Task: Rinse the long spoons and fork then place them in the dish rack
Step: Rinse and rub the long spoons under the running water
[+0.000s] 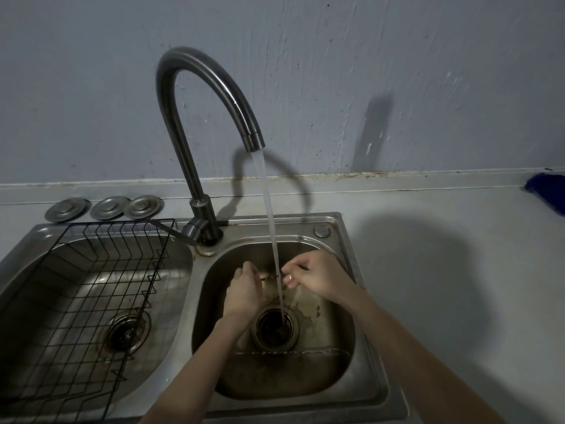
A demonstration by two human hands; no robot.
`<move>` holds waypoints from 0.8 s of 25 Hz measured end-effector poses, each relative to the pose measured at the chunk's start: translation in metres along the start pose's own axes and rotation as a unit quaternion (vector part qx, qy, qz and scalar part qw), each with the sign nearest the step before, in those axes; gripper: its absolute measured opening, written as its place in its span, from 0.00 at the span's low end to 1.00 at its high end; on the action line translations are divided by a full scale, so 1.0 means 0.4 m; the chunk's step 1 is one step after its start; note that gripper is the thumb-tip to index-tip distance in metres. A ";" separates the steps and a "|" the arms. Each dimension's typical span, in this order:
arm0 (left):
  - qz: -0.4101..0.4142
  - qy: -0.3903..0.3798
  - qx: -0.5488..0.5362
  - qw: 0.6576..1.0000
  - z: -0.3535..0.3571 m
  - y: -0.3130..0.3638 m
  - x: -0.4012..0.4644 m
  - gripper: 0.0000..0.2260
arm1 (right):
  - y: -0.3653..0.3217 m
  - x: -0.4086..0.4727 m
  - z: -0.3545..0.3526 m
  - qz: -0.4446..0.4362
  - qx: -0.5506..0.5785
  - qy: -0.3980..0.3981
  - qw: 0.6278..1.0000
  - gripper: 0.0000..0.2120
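Over the right sink basin [342,356], my left hand [243,290] and my right hand [312,275] each grip one end of a thin metal utensil [270,276], held level under the running water [269,209]. Only a short stretch of its shaft shows between the hands; whether it is a spoon or a fork I cannot tell. The water falls from the curved dark faucet [189,96] past the utensil into the drain [275,327]. A black wire dish rack [91,301] sits in the left basin, and I see no utensils in it.
Three round metal lids [107,207] lie on the counter behind the left basin. A blue object [547,191] sits at the far right by the wall. Grey counter [458,270] runs to the right of the sink. The faucet handle points left over the rack's corner.
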State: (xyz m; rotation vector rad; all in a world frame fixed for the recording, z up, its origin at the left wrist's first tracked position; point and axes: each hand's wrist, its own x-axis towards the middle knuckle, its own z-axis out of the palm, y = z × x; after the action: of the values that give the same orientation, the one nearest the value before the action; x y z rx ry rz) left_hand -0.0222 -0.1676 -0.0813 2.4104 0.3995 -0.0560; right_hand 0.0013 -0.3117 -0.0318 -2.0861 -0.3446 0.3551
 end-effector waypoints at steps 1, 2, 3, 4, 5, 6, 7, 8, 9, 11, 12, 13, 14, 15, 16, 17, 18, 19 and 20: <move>0.035 -0.007 0.006 0.999 0.000 0.001 0.001 0.11 | -0.012 0.012 0.004 0.007 0.033 0.005 0.999 0.10; 0.055 -0.017 0.002 0.998 0.002 0.003 0.002 0.12 | -0.024 0.022 0.008 0.009 0.056 0.016 0.998 0.11; 0.062 -0.025 -0.012 0.998 0.002 0.006 0.002 0.12 | -0.037 0.032 0.014 0.005 0.060 0.031 0.998 0.12; 0.063 -0.028 -0.031 0.997 0.002 0.009 0.001 0.12 | -0.049 0.039 0.018 -0.007 0.044 0.047 0.998 0.13; 0.065 -0.025 -0.051 0.996 0.002 0.008 -0.001 0.11 | -0.060 0.043 0.024 -0.021 0.022 0.060 0.998 0.15; 0.071 -0.018 -0.072 0.995 0.002 0.007 -0.004 0.10 | -0.067 0.045 0.029 -0.037 0.002 0.071 0.997 0.15; 0.083 -0.008 -0.087 0.993 0.001 0.010 -0.006 0.09 | -0.071 0.048 0.032 -0.052 -0.012 0.084 0.995 0.15; 0.094 -0.002 -0.097 0.991 0.000 0.014 -0.008 0.09 | -0.075 0.051 0.033 -0.066 -0.018 0.099 0.993 0.15; 0.105 0.002 -0.105 0.989 0.001 0.017 -0.009 0.09 | -0.077 0.052 0.033 -0.081 -0.020 0.111 0.990 0.16; 0.126 0.002 -0.109 0.986 0.001 0.023 -0.010 0.09 | -0.084 0.055 0.029 -0.113 -0.020 0.126 0.985 0.15; 0.132 -0.001 -0.107 0.985 0.001 0.026 -0.011 0.09 | -0.086 0.056 0.027 -0.127 -0.025 0.131 0.983 0.14; 0.138 0.000 -0.108 0.985 0.001 0.029 -0.011 0.09 | -0.086 0.057 0.026 -0.135 -0.031 0.135 0.981 0.13; 0.139 0.003 -0.112 0.984 -0.002 0.033 -0.011 0.09 | -0.082 0.057 0.027 -0.139 -0.029 0.136 0.980 0.11; 0.139 0.011 -0.122 0.983 -0.009 0.041 -0.013 0.08 | -0.075 0.057 0.031 -0.139 -0.020 0.136 0.981 0.10; 0.135 0.019 -0.134 0.982 -0.014 0.049 -0.014 0.08 | -0.067 0.057 0.036 -0.132 -0.016 0.134 0.982 0.09; 0.135 0.024 -0.140 0.981 -0.020 0.057 -0.014 0.07 | -0.058 0.056 0.041 -0.121 -0.015 0.132 0.984 0.09; 0.134 0.024 -0.140 0.981 -0.025 0.065 -0.014 0.08 | -0.052 0.054 0.044 -0.110 -0.014 0.128 0.986 0.09; 0.134 0.018 -0.140 0.981 -0.029 0.070 -0.015 0.09 | -0.053 0.053 0.045 -0.107 -0.010 0.125 0.986 0.09; 0.134 0.008 -0.149 0.980 -0.029 0.069 -0.016 0.09 | -0.059 0.051 0.044 -0.116 -0.002 0.126 0.985 0.09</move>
State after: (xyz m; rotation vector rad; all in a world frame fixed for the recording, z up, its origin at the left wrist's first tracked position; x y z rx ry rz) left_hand -0.0208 -0.1815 -0.0542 2.1479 0.0782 0.1346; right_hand 0.0111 -0.2786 -0.0227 -2.0396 -0.4288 -0.0492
